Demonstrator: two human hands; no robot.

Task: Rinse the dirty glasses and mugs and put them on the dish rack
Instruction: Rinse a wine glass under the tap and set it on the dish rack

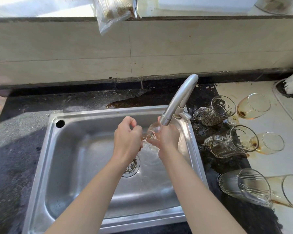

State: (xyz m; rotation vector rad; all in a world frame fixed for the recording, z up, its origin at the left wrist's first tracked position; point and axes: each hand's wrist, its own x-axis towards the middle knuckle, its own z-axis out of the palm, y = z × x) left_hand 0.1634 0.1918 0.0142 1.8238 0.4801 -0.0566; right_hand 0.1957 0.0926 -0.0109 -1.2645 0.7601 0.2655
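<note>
Left hand (pixel 128 137) grips the stem and right hand (pixel 168 138) cups the bowl of the clear stemmed glass (pixel 155 128). Its long axis runs 8-to-2 o'clock, mouth under the curved steel tap (pixel 179 97).

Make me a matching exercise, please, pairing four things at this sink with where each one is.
Things:
1. clear wine glass
2. drain strainer
3. plastic bag
4. ribbed tumbler

Places:
A. on the ledge above the tiled wall
B. on its side on the counter, right of the sink
C. held by the left hand and right hand under the faucet
D. in the sink floor

Pairs: 1-C, 2-D, 3-A, 4-B
</note>
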